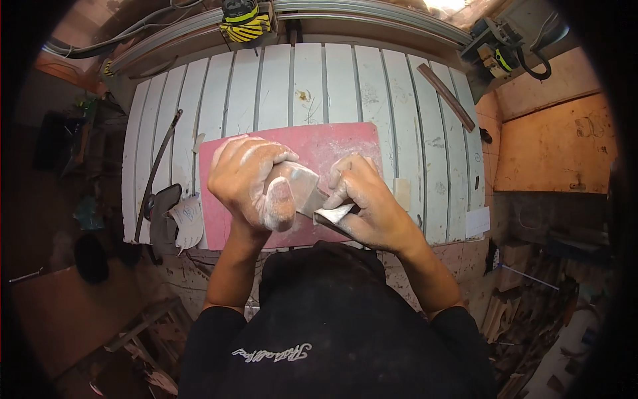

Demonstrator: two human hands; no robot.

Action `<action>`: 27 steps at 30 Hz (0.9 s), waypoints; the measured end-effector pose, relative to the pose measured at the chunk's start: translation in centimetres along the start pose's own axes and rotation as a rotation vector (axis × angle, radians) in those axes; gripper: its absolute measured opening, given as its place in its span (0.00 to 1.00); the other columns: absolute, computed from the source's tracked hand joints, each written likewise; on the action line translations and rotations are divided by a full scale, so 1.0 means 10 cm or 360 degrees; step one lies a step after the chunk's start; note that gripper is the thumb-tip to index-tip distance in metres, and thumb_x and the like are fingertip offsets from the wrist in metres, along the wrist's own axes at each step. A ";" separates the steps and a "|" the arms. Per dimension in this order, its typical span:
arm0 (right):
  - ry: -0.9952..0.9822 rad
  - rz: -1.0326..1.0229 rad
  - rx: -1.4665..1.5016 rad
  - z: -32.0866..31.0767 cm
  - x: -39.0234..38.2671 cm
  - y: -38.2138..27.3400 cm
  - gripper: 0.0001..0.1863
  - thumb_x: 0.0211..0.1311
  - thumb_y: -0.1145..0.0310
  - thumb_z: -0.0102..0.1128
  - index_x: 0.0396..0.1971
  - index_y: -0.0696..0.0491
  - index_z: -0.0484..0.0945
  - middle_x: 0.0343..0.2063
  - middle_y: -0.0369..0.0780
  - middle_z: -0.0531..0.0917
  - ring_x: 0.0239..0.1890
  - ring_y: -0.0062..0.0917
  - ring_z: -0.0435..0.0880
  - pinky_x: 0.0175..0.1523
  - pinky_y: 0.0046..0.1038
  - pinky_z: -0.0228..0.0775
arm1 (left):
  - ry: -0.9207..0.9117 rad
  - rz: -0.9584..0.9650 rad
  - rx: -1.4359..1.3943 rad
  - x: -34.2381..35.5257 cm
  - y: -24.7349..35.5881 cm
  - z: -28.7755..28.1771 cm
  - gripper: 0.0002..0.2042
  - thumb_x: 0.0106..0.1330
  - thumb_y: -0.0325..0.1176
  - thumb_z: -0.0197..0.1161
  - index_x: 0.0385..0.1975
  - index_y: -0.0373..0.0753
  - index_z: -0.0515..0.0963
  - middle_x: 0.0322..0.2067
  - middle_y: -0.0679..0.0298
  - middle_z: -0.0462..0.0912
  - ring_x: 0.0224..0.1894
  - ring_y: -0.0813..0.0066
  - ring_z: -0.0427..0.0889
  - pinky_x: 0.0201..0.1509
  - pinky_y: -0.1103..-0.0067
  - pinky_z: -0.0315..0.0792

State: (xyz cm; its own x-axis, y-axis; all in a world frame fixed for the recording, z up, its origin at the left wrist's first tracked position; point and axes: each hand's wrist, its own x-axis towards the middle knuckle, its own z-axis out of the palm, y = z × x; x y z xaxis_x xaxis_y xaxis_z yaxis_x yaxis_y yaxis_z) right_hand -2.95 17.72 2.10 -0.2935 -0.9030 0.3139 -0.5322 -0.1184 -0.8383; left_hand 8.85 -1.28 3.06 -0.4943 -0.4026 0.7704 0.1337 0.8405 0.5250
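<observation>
My left hand point(247, 183), coated with white dust, is wrapped round a pale, greyish piece with flat faces point(304, 187); its exact kind I cannot make out. Close on its right, my right hand point(369, 203) pinches a folded sheet point(335, 213), white on one side and dark on the other, that looks like sandpaper. The sheet is at the lower right edge of the pale piece; whether they touch is hard to tell. Both hands are above a pink board point(339, 141), which is dusted with white and lies on a white slatted table point(246, 86).
A long dark bar point(157, 167) and a cap point(188, 221) lie on the table's left side. At the far right rests a brown strip point(446, 98). Beyond the table runs a metal rail point(365, 21) carrying a yellow-and-black machine head point(246, 30). A wooden panel point(551, 149) stands at right.
</observation>
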 end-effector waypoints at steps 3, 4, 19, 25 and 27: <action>-0.0123 0.0033 0.0081 -0.08 -0.10 0.08 0.13 0.55 0.70 0.79 0.29 0.47 0.78 0.35 0.35 0.76 0.42 0.32 0.73 0.52 0.33 0.60 | -0.0027 -0.0015 0.0078 -0.01 0.01 -0.02 0.19 0.57 0.50 0.61 0.22 0.38 0.84 0.23 0.60 0.84 0.29 0.57 0.85 0.42 0.65 0.77; -0.0246 0.0079 0.0092 -0.15 -0.11 0.07 0.13 0.55 0.71 0.79 0.29 0.47 0.78 0.34 0.34 0.75 0.43 0.32 0.73 0.53 0.33 0.60 | -0.0025 -0.0013 0.0070 0.00 0.01 0.00 0.19 0.57 0.50 0.61 0.22 0.38 0.84 0.23 0.60 0.84 0.29 0.57 0.85 0.42 0.65 0.77; -0.0265 0.0089 0.0057 -0.14 -0.04 0.08 0.15 0.54 0.71 0.82 0.30 0.49 0.78 0.37 0.36 0.76 0.43 0.31 0.74 0.52 0.30 0.63 | 0.0027 0.0032 0.0088 -0.01 -0.05 0.02 0.20 0.58 0.50 0.58 0.21 0.38 0.84 0.23 0.60 0.85 0.28 0.57 0.84 0.43 0.66 0.76; -0.0182 0.0049 0.0101 -0.12 -0.01 0.13 0.14 0.52 0.71 0.82 0.29 0.49 0.79 0.37 0.36 0.76 0.44 0.31 0.74 0.52 0.31 0.63 | -0.0039 0.0012 0.0172 0.00 0.00 0.01 0.29 0.68 0.54 0.47 0.23 0.33 0.82 0.23 0.56 0.85 0.29 0.55 0.85 0.44 0.63 0.78; -0.0250 0.0200 0.0204 -0.13 -0.06 0.14 0.13 0.52 0.73 0.80 0.29 0.49 0.80 0.37 0.37 0.76 0.45 0.33 0.75 0.55 0.32 0.62 | -0.0011 0.0052 0.0178 0.01 -0.01 0.03 0.29 0.69 0.55 0.47 0.23 0.34 0.83 0.23 0.56 0.85 0.30 0.55 0.85 0.45 0.64 0.77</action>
State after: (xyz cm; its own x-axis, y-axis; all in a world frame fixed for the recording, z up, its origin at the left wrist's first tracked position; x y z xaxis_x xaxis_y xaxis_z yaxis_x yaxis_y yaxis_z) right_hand -4.53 18.58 1.32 -0.2186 -0.9659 0.1385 -0.3908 -0.0434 -0.9194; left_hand 8.56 -1.27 2.99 -0.4972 -0.3722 0.7837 0.0536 0.8884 0.4559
